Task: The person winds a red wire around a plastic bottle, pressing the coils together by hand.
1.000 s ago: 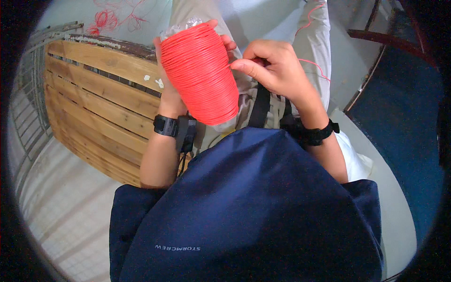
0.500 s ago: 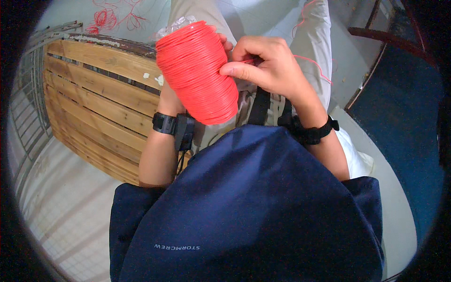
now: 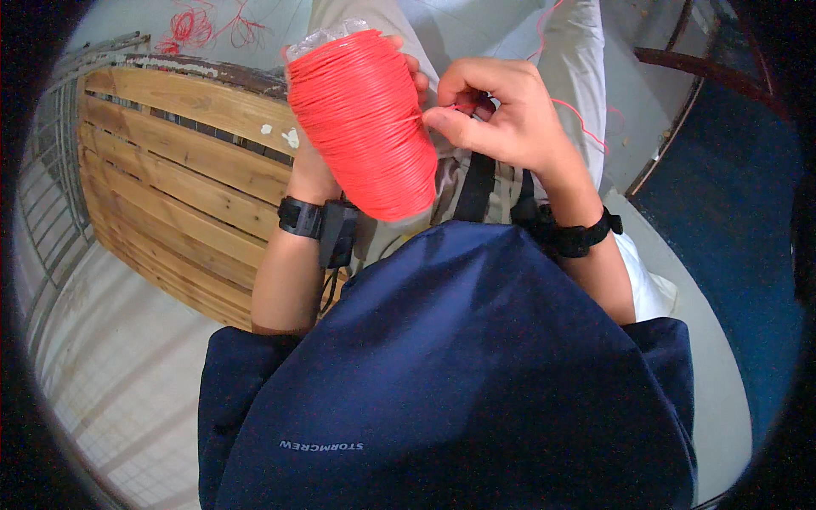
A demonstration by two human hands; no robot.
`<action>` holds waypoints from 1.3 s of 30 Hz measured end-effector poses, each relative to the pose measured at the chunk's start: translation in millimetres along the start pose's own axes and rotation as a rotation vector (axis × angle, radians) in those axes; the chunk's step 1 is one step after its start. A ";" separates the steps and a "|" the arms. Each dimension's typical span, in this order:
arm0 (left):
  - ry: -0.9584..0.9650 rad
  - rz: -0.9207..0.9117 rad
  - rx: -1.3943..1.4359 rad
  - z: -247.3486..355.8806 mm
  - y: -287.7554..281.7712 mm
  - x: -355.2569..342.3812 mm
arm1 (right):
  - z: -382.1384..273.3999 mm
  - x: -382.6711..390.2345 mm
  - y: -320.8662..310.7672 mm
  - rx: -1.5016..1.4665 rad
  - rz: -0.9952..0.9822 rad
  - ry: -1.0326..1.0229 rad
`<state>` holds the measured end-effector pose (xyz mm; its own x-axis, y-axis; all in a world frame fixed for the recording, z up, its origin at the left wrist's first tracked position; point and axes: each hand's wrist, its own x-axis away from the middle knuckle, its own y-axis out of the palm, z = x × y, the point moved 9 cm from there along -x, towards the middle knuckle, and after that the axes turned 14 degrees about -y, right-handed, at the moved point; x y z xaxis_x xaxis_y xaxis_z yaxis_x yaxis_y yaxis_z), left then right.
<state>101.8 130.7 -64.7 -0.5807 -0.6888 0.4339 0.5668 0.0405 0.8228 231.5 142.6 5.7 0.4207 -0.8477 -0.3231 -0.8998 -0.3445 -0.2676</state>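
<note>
A thick spool of red cord (image 3: 361, 127) is held tilted over my lap, with clear crinkled plastic (image 3: 327, 38) at its upper end. My left hand (image 3: 411, 70) grips it from behind; only some fingertips show past its right side, and the spool hides the rest. Just right of the spool, my right hand (image 3: 501, 115) is closed in a pinch, thumb against curled fingers, on a strand of the red cord. The loose red strand (image 3: 578, 117) comes out behind that hand and trails across my right trouser leg.
To the left stands a slatted wooden bench (image 3: 187, 174) beside a metal rack (image 3: 51, 204). A tangle of red cord (image 3: 189, 30) lies on the floor at the far left. A dark reddish bar (image 3: 697, 68) and a blue surface (image 3: 714, 204) are at the right.
My right hand has shifted slightly right and its thumb has come away from the spool's side. The spool has moved slightly up and right with my left hand.
</note>
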 end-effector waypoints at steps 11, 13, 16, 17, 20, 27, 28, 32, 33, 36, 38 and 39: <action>-0.104 -0.195 -0.019 2.3 -20.5 -8.5 | -8.3 -2.5 -3.7 0.055 0.044 -0.106; -0.068 -0.064 -0.031 -0.4 -7.1 -1.7 | -6.9 -4.8 -1.5 0.047 0.046 -0.063; -0.063 0.034 -0.002 6.0 2.2 -2.3 | -2.4 -3.2 -1.3 0.068 0.047 -0.053; -0.096 0.002 0.040 4.6 5.3 -3.9 | -2.7 -2.5 -1.6 0.095 0.046 -0.083; -0.067 0.068 -0.012 10.0 -26.8 -4.6 | 4.0 -0.2 -1.6 0.079 0.046 -0.037; -0.061 0.273 -0.088 6.1 -32.0 -3.8 | 3.1 -0.5 -4.8 0.076 0.044 -0.034; -0.085 0.266 -0.128 3.5 -36.8 -3.9 | 0.9 -1.8 -2.8 0.059 0.044 -0.048; -0.126 -0.121 0.007 1.3 -7.0 -9.2 | -3.3 -4.5 2.5 0.010 0.034 -0.077; -0.127 -0.122 0.007 1.8 -2.8 -10.6 | -4.1 -5.2 2.1 0.010 0.035 -0.076; -0.074 -0.008 0.088 5.4 -4.9 -12.3 | -9.2 -6.5 1.2 0.028 0.033 -0.108; -0.086 0.134 0.043 3.8 -19.5 -8.1 | -2.8 -3.7 0.9 -0.001 0.042 -0.030; -0.087 0.133 0.044 3.2 -26.7 -7.4 | -3.4 -3.4 -0.5 0.000 0.042 -0.029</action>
<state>89.1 137.1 -88.6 -0.5512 -0.6104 0.5688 0.6171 0.1605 0.7703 230.1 144.3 10.0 0.3855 -0.8495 -0.3603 -0.9169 -0.3087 -0.2531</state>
